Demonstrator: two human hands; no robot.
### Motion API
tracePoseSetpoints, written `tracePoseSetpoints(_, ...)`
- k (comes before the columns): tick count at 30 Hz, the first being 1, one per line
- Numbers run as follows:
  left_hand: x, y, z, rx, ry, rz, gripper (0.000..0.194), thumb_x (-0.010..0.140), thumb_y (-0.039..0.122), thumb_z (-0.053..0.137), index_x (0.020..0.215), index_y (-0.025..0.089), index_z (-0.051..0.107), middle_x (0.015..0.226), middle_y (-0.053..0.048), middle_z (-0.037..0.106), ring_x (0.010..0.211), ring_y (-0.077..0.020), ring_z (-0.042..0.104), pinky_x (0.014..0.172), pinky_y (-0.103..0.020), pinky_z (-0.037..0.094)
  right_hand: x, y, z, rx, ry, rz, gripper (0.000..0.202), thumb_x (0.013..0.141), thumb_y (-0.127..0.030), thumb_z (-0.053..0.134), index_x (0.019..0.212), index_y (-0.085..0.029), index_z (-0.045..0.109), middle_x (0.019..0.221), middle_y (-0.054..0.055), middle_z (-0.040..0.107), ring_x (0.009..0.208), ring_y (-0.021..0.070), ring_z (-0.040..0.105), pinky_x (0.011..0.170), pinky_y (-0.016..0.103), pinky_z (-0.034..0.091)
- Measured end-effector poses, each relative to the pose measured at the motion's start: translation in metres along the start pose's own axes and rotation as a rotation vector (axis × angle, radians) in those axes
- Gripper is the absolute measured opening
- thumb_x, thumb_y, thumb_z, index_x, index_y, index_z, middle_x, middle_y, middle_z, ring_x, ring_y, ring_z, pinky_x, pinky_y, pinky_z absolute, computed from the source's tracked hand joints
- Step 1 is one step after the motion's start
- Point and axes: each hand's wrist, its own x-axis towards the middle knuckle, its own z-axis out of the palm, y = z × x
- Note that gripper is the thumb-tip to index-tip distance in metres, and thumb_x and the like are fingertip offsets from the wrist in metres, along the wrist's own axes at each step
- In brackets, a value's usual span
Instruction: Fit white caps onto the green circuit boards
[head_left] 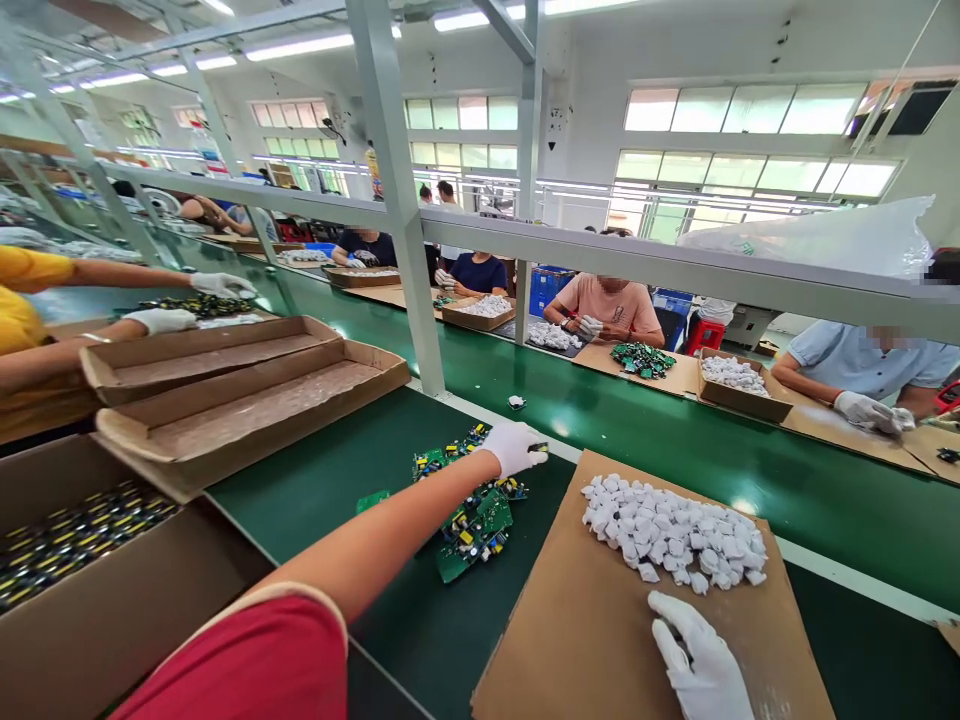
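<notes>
My left hand (pixel 513 449), in a white glove, reaches out over the green bench. Its fingers are closed on a small circuit board (pixel 538 448), of which only an edge shows. Below that hand lies a pile of green circuit boards (pixel 474 528) with yellow, black and blue parts. My right hand (pixel 701 660), also gloved in white, hovers over or rests on a sheet of cardboard (pixel 555 620); its fingers are apart and hold nothing. Just beyond it, a heap of small white pieces (pixel 675 530) covers the far part of the cardboard.
A green conveyor belt (pixel 637 430) runs past the bench, carrying a small white-topped piece (pixel 517 402). Cardboard trays (pixel 255 400) and a box of boards (pixel 82 540) stand left. A metal post (pixel 409 220) rises near the belt. Co-workers sit opposite; another person's gloved hands (pixel 161 320) work at left.
</notes>
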Motion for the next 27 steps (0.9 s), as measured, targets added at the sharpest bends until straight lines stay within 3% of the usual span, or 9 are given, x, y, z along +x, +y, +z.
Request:
tracePoseSetpoints(3,-0.019,0.039,0.014,-0.334,-0.044,0.072,0.045,0.083,0.048,0.036,0.107,0.017,0.058,0.103,-0.008,0.063,0.098,-0.0219,0.056,0.076,-0.029,0.043,0.002,0.004,0.001,0.056,0.020,0.013,0.029,0.078,-0.040,0.052,0.097,-0.025,0.069,0.101,0.002,0.070,0.092,0.0204,0.065,0.084,0.027,0.052)
tracePoseSetpoints(6,-0.048,0.081,0.045,-0.637,-0.135,0.152,0.048,0.088,0.043,0.022,0.120,0.015,0.045,0.108,-0.012,0.060,0.089,-0.0174,0.061,0.067,-0.026,0.046,0.003,0.004,-0.001,0.148,0.018,0.085,0.030,0.077,-0.041,0.053,0.097,-0.025,0.069,0.103,0.002,0.069,0.096,0.0210,0.064,0.086,0.028,0.050)
tracePoseSetpoints(8,-0.068,0.101,0.070,-0.849,-0.239,0.206,0.045,0.088,0.043,0.026,0.117,0.017,0.046,0.105,-0.012,0.061,0.080,-0.0148,0.063,0.062,-0.025,0.046,0.002,0.002,-0.005,0.244,0.010,0.138,0.031,0.077,-0.042,0.054,0.098,-0.024,0.069,0.103,0.002,0.069,0.097,0.0212,0.063,0.087,0.028,0.049)
tracePoseSetpoints(10,-0.085,0.111,0.092,-1.463,-0.544,0.149,0.037,0.080,0.041,0.047,0.109,0.017,0.052,0.101,-0.011,0.061,0.075,-0.0136,0.062,0.063,-0.025,0.045,0.001,0.000,-0.008,0.359,0.009,0.191,0.033,0.077,-0.043,0.055,0.099,-0.023,0.069,0.104,0.003,0.069,0.094,0.0212,0.064,0.085,0.028,0.051)
tracePoseSetpoints(12,-0.097,0.112,0.109,-1.824,-0.777,0.068,0.034,0.073,0.030,0.061,0.103,0.017,0.055,0.095,-0.009,0.062,0.074,-0.0131,0.062,0.065,-0.025,0.045,0.000,-0.001,-0.011,0.471,0.027,0.227,0.037,0.076,-0.045,0.056,0.100,-0.021,0.069,0.101,0.005,0.070,0.086,0.0210,0.065,0.078,0.028,0.053)
tracePoseSetpoints(13,-0.101,0.112,0.116,-1.919,-0.828,0.038,0.033,0.070,0.025,0.064,0.101,0.016,0.056,0.094,-0.008,0.062,0.075,-0.0136,0.063,0.067,-0.025,0.045,0.000,0.000,-0.012,0.517,0.038,0.238,0.039,0.076,-0.046,0.056,0.101,-0.019,0.069,0.098,0.006,0.070,0.082,0.0207,0.066,0.075,0.028,0.054)
tracePoseSetpoints(16,-0.107,0.109,0.124,-2.008,-0.818,0.008,0.030,0.067,0.016,0.067,0.095,0.015,0.057,0.093,-0.008,0.063,0.080,-0.0164,0.064,0.072,-0.028,0.045,0.001,0.001,-0.016,0.628,0.082,0.267,0.043,0.074,-0.048,0.057,0.100,-0.015,0.069,0.093,0.008,0.071,0.074,0.0198,0.066,0.067,0.028,0.054)
tracePoseSetpoints(24,-0.110,0.113,0.120,-1.927,-0.827,0.030,0.031,0.068,0.015,0.067,0.097,0.014,0.057,0.104,-0.010,0.062,0.086,-0.0186,0.063,0.075,-0.031,0.045,0.005,-0.004,-0.017,0.750,0.175,0.337,0.047,0.068,-0.051,0.061,0.092,-0.012,0.071,0.090,0.012,0.071,0.069,0.0186,0.065,0.058,0.026,0.051)
tracePoseSetpoints(27,-0.110,0.111,0.123,-1.935,-0.850,0.034,0.029,0.071,0.015,0.065,0.098,0.016,0.056,0.104,-0.008,0.062,0.088,-0.0181,0.063,0.076,-0.030,0.045,0.007,-0.006,-0.014,0.740,0.170,0.347,0.051,0.066,-0.054,0.060,0.086,-0.009,0.072,0.072,0.011,0.071,0.059,0.0178,0.063,0.052,0.026,0.049)
